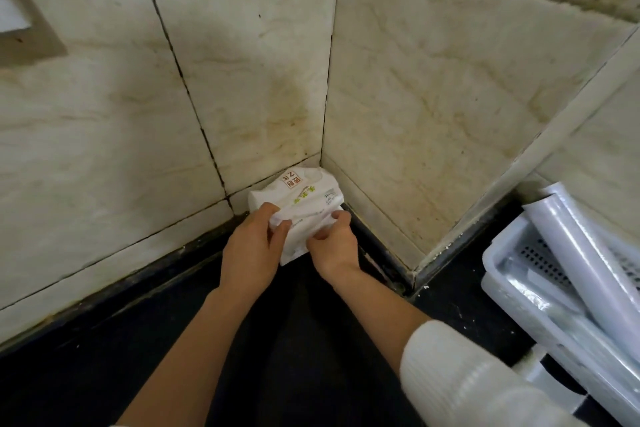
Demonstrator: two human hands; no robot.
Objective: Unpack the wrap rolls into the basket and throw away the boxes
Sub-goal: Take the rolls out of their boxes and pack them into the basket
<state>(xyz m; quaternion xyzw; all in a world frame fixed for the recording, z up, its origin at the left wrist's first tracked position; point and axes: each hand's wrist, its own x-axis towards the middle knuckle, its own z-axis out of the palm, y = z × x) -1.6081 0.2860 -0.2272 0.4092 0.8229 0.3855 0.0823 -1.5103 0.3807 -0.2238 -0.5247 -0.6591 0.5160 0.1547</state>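
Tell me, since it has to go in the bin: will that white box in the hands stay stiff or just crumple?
The white box probably crumples easily: it already looks creased where the left hand and right hand pinch it. It seems light and likely empty, being held clear of the counter.

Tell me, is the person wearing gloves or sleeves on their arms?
No gloves: the left hand and right hand are bare, with no rings or watch showing. Both forearms are uncovered. A bit of pale fabric at the bottom edge may be clothing, but that is unclear.

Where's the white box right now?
The box is mid-frame in the head view, squeezed between the left hand and right hand, near the tiled wall corner.
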